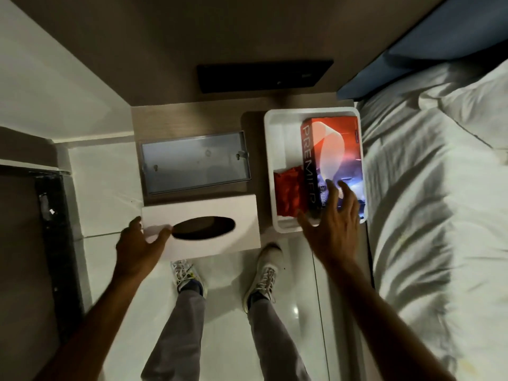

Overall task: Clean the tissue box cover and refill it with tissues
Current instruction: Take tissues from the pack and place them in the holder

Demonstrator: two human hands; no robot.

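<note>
A white tissue box cover with a dark oval slot rests at the front edge of a small wooden bedside table. My left hand grips its left end, thumb on top near the slot. Behind it lies the cover's grey metal base tray, empty. To the right, a white plastic bin holds a red PREMIER tissue box and a crumpled red cloth. My right hand hovers with fingers spread over the near end of the tissue box, holding nothing.
A bed with rumpled white sheets runs along the right, a blue pillow at its head. A black panel is mounted on the wall behind the table. My white shoes stand on a glossy white floor.
</note>
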